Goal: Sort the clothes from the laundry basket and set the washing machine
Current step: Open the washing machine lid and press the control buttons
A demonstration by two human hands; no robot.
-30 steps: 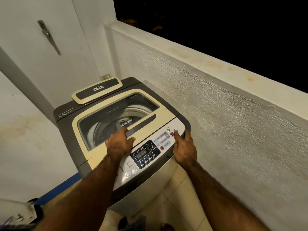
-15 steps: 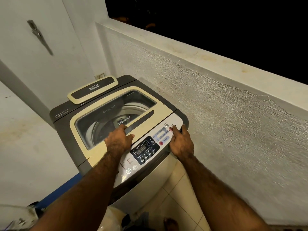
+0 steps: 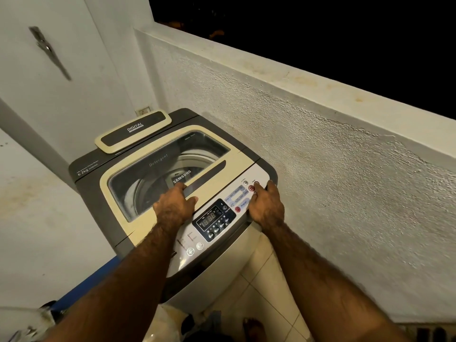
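I judge the washing machine (image 3: 85,169) a heavy, rigid box and would not try to shift it. It stands in the corner of a narrow space. The rough parapet wall (image 3: 320,156) runs close along its right side, and a smooth wall (image 3: 37,206) stands behind and to its left. Only the tiled floor (image 3: 266,280) in front leaves me room, so my elbows have to stay in and every move comes from the front.

Its lid (image 3: 222,186) is down. The lid is a cream plastic frame round a glass window, stiff but light I think, and probably slick. It would hinge up towards the back, where a loose-looking tray marked DIGITAL (image 3: 133,132) sits in the way. The place to hold it is the dark handle recess (image 3: 209,175). Through the glass I see the drum but cannot make out any clothes.

The control panel (image 3: 214,220) along the front edge is glossy and needs light, straight presses.

My left grip (image 3: 175,206) lies palm-down on the lid with its fingertips at the lip of the recess. I cannot tell whether they hook into it. My right grip (image 3: 266,208) holds nothing. One fingertip is on the power button (image 3: 256,184) and the other fingers are draped over the panel's right corner, just beside the parapet.
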